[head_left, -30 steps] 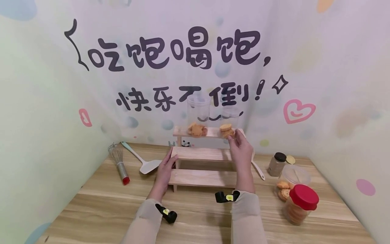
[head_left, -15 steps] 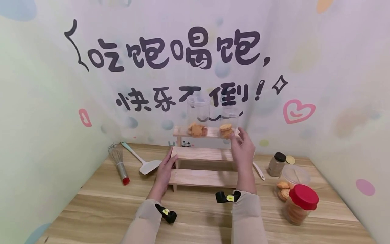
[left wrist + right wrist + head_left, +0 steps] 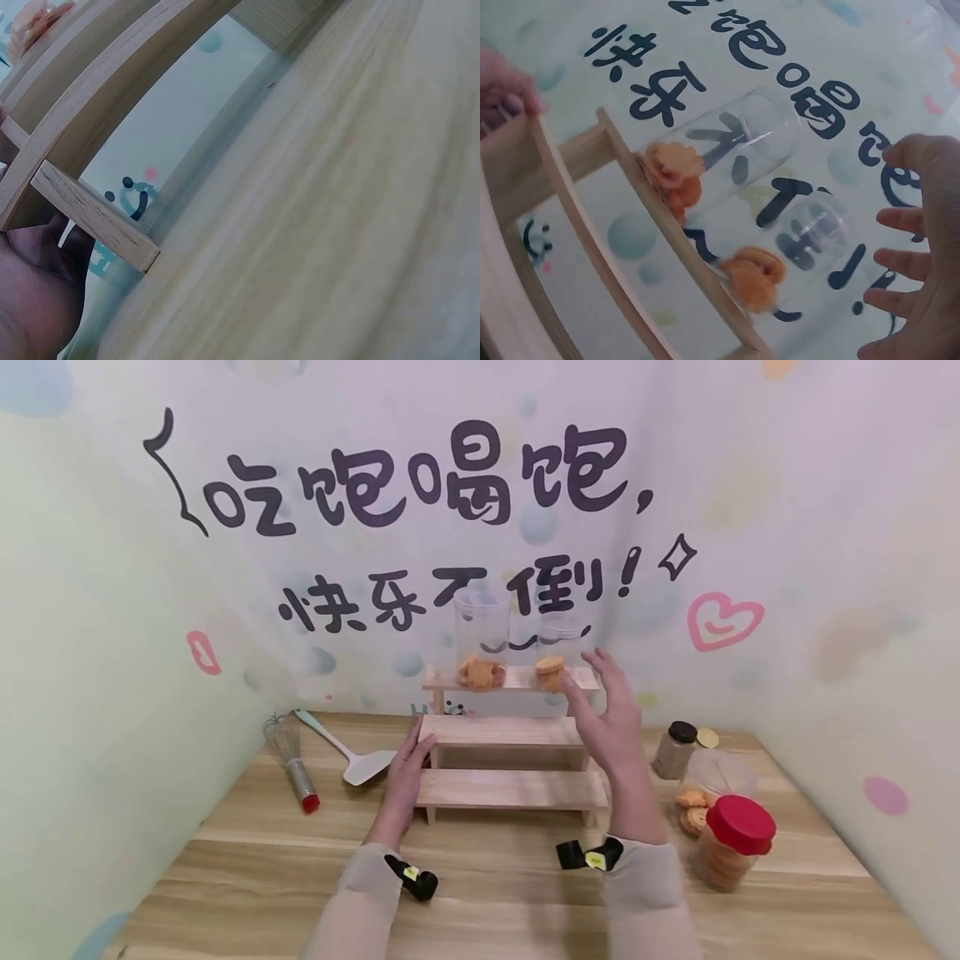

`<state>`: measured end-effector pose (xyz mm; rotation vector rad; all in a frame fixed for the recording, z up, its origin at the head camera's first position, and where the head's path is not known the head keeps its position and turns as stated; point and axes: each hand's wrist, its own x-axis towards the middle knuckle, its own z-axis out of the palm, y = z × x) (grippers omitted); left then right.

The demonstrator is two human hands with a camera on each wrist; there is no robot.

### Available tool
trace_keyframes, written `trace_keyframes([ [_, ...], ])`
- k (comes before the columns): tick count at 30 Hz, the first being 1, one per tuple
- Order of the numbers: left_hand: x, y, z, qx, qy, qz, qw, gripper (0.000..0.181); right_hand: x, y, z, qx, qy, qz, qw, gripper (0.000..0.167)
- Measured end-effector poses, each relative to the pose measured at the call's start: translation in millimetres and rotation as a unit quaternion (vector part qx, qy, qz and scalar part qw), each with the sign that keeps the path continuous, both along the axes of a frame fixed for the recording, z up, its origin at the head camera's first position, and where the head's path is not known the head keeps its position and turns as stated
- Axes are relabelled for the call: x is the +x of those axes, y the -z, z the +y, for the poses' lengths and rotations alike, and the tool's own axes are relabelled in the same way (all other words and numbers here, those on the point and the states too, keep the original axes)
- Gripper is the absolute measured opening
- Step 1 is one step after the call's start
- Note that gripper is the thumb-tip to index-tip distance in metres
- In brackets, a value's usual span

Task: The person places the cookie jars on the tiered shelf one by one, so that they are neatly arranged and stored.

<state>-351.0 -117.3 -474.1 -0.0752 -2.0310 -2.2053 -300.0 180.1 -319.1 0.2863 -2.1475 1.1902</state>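
Rack (image 3: 506,732) in left grip (image 3: 407,774), right grip (image 3: 613,725) just beside shorter jar (image 3: 557,656)

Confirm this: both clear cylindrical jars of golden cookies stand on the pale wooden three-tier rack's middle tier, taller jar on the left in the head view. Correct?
Wrong tier: the head view shows the taller clear jar and shorter clear jar on the top tier of the wooden rack, not the middle. The rest holds.
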Motion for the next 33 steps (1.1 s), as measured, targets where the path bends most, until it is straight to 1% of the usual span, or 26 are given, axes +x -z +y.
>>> trace_keyframes([
  [2,-1.0,1.1,0.7,0.002,-0.001,0.005,1.0,0.068,9.4,-0.8,12.5,0.043,0.004,0.027,0.9987,0.051],
  [4,-2.0,1.6,0.8,0.006,-0.002,0.009,0.9999,0.067,18.4,3.6,28.2,0.085,0.015,0.076,0.9933,0.047],
  [5,-1.9,1.4,0.3,0.006,-0.002,0.011,0.9999,0.067,23.0,7.3,37.5,0.106,0.023,0.102,0.9889,0.044],
  [6,-2.3,1.3,0.4,0.006,-0.003,0.013,0.9999,0.066,27.1,12.3,47.8,0.12,0.032,0.137,0.9827,0.04],
  [8,-2.7,1.0,1.5,0.006,-0.003,0.016,0.9998,0.066,35.9,25.1,72.0,0.142,0.046,0.206,0.967,0.033],
  [9,-2.8,0.9,2.2,0.006,-0.003,0.018,0.9998,0.066,40.8,32.3,85.1,0.151,0.052,0.233,0.9592,0.032],
  [11,-2.7,0.9,3.6,0.004,-0.004,0.018,0.9998,0.066,50.3,48.7,112.4,0.156,0.059,0.265,0.9495,0.031],
  [12,-2.8,1.2,4.1,0.003,-0.007,0.015,0.9999,0.066,55.2,58.0,125.2,0.153,0.066,0.274,0.9471,0.03],
  [14,-2.5,1.5,4.3,0.003,-0.009,0.016,0.9998,0.066,65.8,77.7,147.9,0.149,0.087,0.269,0.9475,0.03],
  [16,-2.1,1.5,3.8,0.003,-0.013,0.015,0.9998,0.066,76.9,97.5,165.0,0.135,0.1,0.244,0.9552,0.028],
  [18,-2.0,1.2,2.9,0.003,-0.014,0.015,0.9998,0.065,87.3,113.9,175.6,0.118,0.109,0.209,0.9646,0.028],
  [20,-2.6,0.3,3.3,0.001,-0.012,0.017,0.9998,0.065,95.1,127.5,181.9,0.091,0.109,0.159,0.977,0.038],
  [22,-3.2,-0.4,3.9,0.001,-0.009,0.022,0.9997,0.065,100.2,135.8,184.0,0.062,0.116,0.098,0.9865,0.052],
  [23,-3.5,-0.8,4.4,0.001,-0.006,0.024,0.9997,0.065,102.1,138.1,184.2,0.049,0.119,0.063,0.9896,0.058],
  [25,-3.7,-1.5,5.3,0.002,-0.001,0.027,0.9996,0.064,104.2,141.2,183.6,0.033,0.122,0.01,0.9919,0.067],
  [27,-3.1,-1.3,5.6,0.002,0.003,0.026,0.9997,0.063,105.1,143.2,182.2,0.035,0.106,-0.014,0.9937,0.073],
  [28,-3.0,-1.0,5.3,0.002,0.004,0.025,0.9997,0.063,105.2,143.7,181.2,0.037,0.084,-0.016,0.9957,0.075],
  [30,-2.5,-0.4,4.0,-0.001,0.002,0.022,0.9998,0.063,104.5,145.3,178.3,0.049,0.039,-0.007,0.998,0.078],
  [31,-2.3,-0.3,3.2,-0.003,-0.001,0.02,0.9998,0.063,103.6,146.2,176.5,0.054,0.009,0.001,0.9985,0.08],
  [33,-2.3,-0.4,1.1,-0.006,-0.009,0.02,0.9998,0.063,101.6,147.8,171.3,0.058,-0.039,0.008,0.9975,0.085],
])
